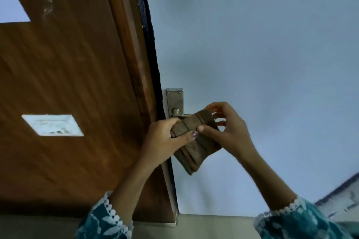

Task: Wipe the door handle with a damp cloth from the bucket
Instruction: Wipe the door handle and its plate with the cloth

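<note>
A folded brown cloth [196,148] is held up in front of the metal door handle [175,111], covering most of its lever. The handle's steel backplate [174,98] sits on the pale blue door, just right of the door's edge. My left hand [165,137] grips the cloth's left end, thumb on top. My right hand [227,128] pinches the cloth's upper right part, with the other fingers spread behind it. No bucket is in view.
A brown wooden panel [68,83] fills the left side, with a white switch plate [52,125] set into it. The pale blue door [262,54] spans the right. Teal patterned sleeves with white trim cover both wrists. Grey floor [213,227] lies below.
</note>
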`<state>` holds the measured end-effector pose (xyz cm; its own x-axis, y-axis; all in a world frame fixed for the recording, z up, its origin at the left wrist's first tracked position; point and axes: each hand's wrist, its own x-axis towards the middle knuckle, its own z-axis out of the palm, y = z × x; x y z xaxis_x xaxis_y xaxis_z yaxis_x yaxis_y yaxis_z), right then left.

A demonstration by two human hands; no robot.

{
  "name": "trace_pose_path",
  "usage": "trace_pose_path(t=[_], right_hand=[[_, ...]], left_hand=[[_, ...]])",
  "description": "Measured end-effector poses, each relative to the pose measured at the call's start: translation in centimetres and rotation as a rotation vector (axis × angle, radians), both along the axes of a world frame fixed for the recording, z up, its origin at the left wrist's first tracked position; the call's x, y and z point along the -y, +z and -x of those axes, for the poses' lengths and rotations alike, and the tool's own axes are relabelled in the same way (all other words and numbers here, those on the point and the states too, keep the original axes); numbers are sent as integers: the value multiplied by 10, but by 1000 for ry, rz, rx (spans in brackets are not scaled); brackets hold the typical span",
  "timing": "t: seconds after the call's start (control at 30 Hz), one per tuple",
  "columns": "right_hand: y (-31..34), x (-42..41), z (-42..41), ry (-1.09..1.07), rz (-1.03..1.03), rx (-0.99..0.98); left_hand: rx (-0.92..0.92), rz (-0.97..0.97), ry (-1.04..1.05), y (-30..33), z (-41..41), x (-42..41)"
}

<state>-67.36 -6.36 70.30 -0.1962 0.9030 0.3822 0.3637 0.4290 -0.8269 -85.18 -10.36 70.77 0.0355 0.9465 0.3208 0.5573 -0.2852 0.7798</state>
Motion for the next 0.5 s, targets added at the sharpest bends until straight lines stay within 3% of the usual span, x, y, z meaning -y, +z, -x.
trace_pose_path(t=[0.1,0.17,0.3,0.43,0.5], right_hand=[[-20,26,15,-259,-181,-87],[-29,39,27,-228,-211,13],[-39,44,46,-169,-93,170],[-42,45,45,-232,-102,164],[-45,47,42,-242,-78,130]], left_hand=[[206,75,98,-19,-6,-4],[366,147,44,-25,-13,-2],[881,474,-125,-24,-26,6],[979,585,-281,-31,-24,13],[888,590,-311,-34,-16,14]])
